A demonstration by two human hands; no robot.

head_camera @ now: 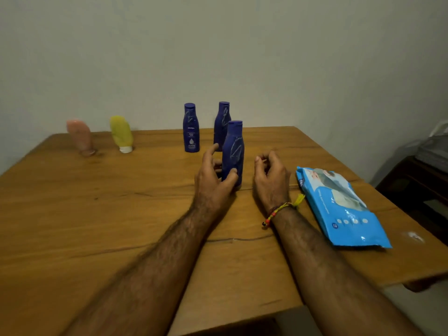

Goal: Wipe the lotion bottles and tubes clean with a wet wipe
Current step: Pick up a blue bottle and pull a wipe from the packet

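Observation:
Three dark blue lotion bottles stand upright on the wooden table (pixel 97 214). The nearest blue bottle (pixel 233 146) is smeared with pale streaks, and my left hand (pixel 213 175) grips its lower part, thumb in front and fingers behind. Two more blue bottles (pixel 191 128) (pixel 222 120) stand behind it, toward the wall. A yellow tube (pixel 121 133) and a pink tube (pixel 80 134) stand cap-down at the far left. My right hand (pixel 270 177) hovers just right of the held bottle, fingers loosely curled, holding nothing. A blue wet wipe pack (pixel 339 207) lies flat to its right.
A pale wall runs right behind the table's far edge. The table's right edge runs just beyond the wipe pack, with a white smear (pixel 415 236) beside it. Dark furniture (pixel 417 180) stands to the right of the table.

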